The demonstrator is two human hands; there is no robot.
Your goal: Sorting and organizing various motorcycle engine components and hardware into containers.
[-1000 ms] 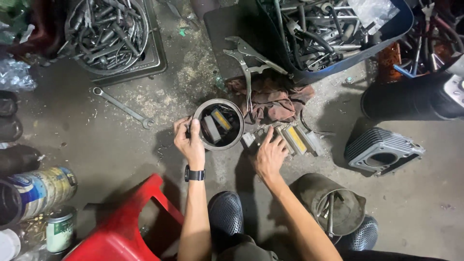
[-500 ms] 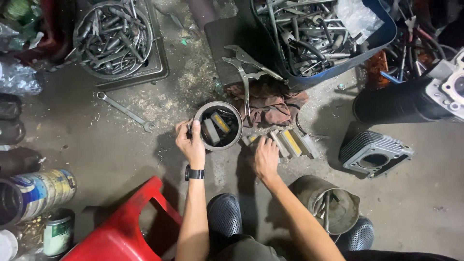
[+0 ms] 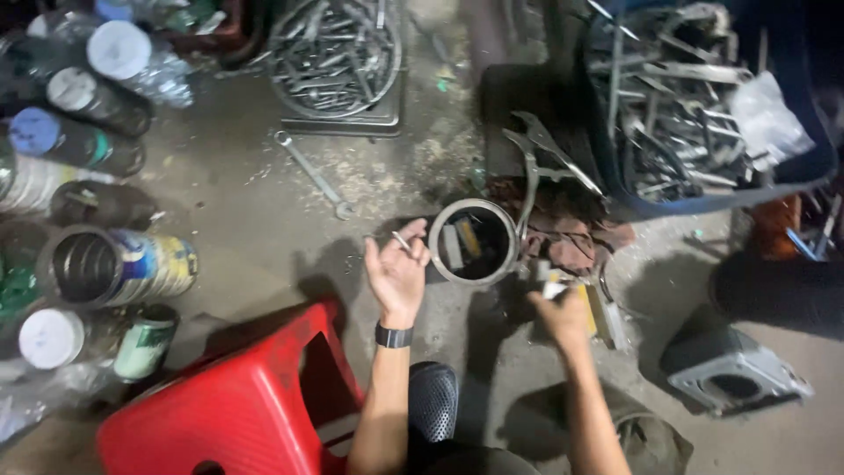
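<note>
Head view: left hand (image 3: pixel 397 274) lifted palm-up just beside the round metal tin (image 3: pixel 476 243) on the floor, a small thin metal piece (image 3: pixel 402 241) pinched in its fingers; right hand (image 3: pixel 563 315) blurred, closed around a small pale part (image 3: pixel 554 288), right of the tin

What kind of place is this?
Most likely a small repair or mechanic's workshop, worked at floor level. A blue bin and a round tray are heaped with metal tools, a wrench lies on the stained concrete floor, and a finned engine cylinder sits nearby.
</note>
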